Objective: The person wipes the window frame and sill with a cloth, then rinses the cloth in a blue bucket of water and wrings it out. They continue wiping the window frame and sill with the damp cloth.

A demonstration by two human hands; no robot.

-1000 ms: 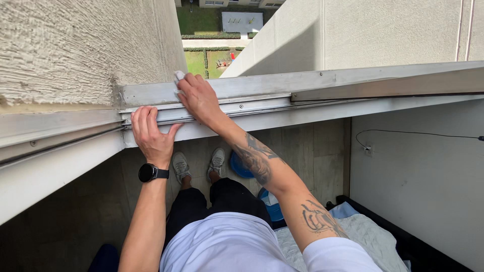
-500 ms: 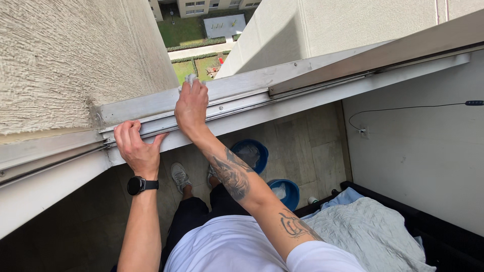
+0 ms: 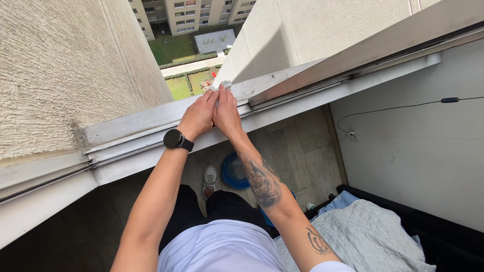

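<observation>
High-rise window opening, view straight down past the sill track (image 3: pixel 136 132). Left hand (image 3: pixel 197 118) and right hand (image 3: pixel 226 112) sit pressed together on the track, both closed on a small white cloth (image 3: pixel 225 85) at the fingertips. Best kept flat in the groove, with steady pressure. Watch (image 3: pixel 176 139) on left wrist. Rough stucco wall (image 3: pixel 60 65) left; blue basin (image 3: pixel 234 170) on tiled floor, grey blanket (image 3: pixel 363 231) lower right.

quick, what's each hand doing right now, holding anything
Left hand: curled on the window track, against the right hand; whether it grips anything cannot be told.
Right hand: closed on a small white cloth, pressed to the track.
</observation>
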